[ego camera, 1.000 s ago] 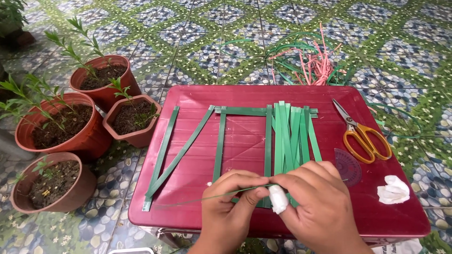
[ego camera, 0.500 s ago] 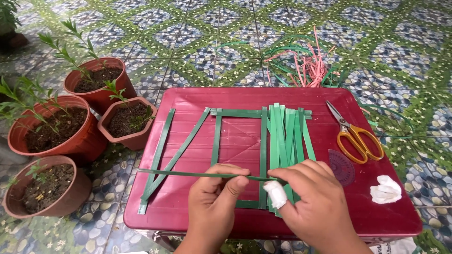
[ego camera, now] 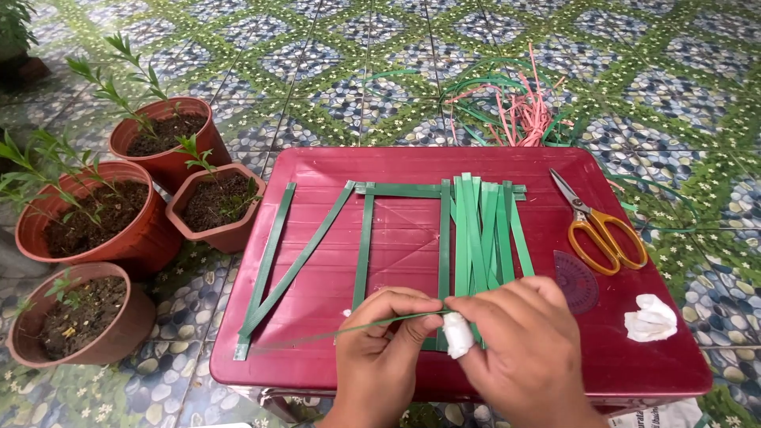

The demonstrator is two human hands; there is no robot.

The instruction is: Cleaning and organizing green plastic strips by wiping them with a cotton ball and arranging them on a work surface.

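Dominating the view, a low red table (ego camera: 333,170) is set on patterned floor tiles, and every place below is given from it. Left of the table, four terracotta pots (ego camera: 170,143) with small green plants are grouped. Beyond its far edge, a tangle of pink and green strips (ego camera: 523,107) is left on the tiles. On the table top, a frame of flat green strips (ego camera: 468,230) is laid, packed densely toward the right side. Orange-handled scissors (ego camera: 598,234) are placed at the right, with a crumpled white tissue (ego camera: 650,317) nearer the front corner.

Compared with a moment ago, one thin green strip (ego camera: 349,329) has been turned edge-on and lowered at its left end; weaving appears to be in preparation. At the front edge, this narrow, glossy strip is pinched by the left hand (ego camera: 384,341), and again by the fingertips of the right hand (ego camera: 527,341), one finger of which is bandaged in white.
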